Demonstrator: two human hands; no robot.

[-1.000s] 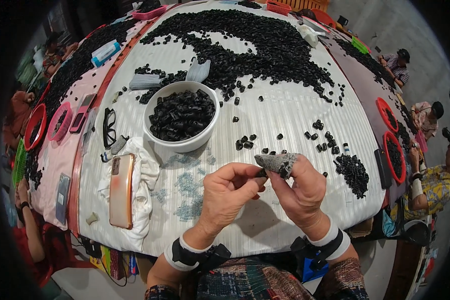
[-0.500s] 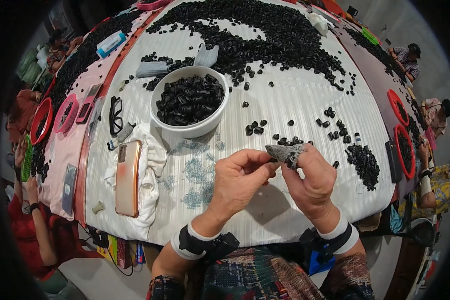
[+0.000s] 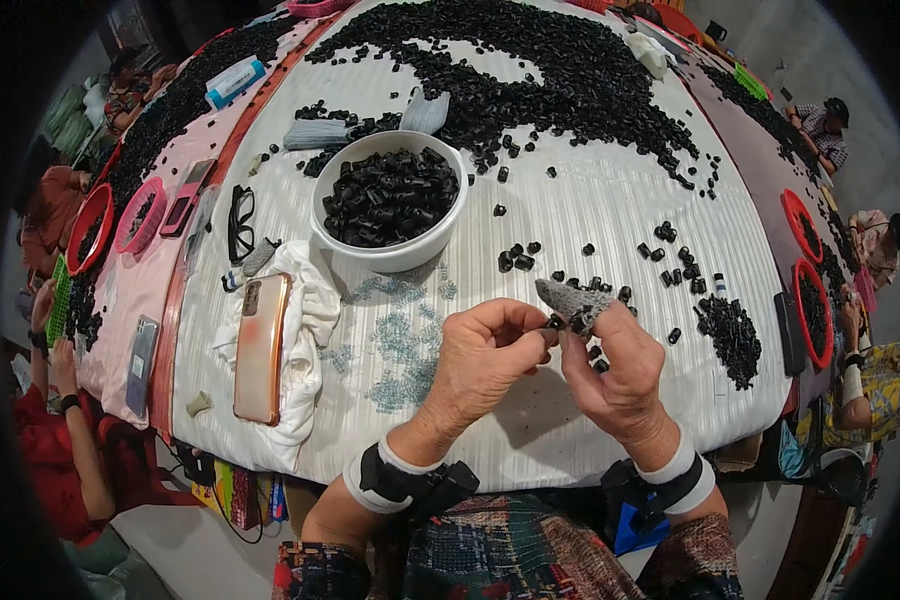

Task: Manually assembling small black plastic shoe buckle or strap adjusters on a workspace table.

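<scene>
Black-and-white wristbands on both bare forearms; multicoloured patterned garment below.

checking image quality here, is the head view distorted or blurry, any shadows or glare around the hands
Head view: strong fisheye, so the table edges bow and the corners go black. Focus is sharp on the left hand and right hand. Soft shadows lie under both hands; a mild sheen shows on the phone, no harsh glare.
</scene>
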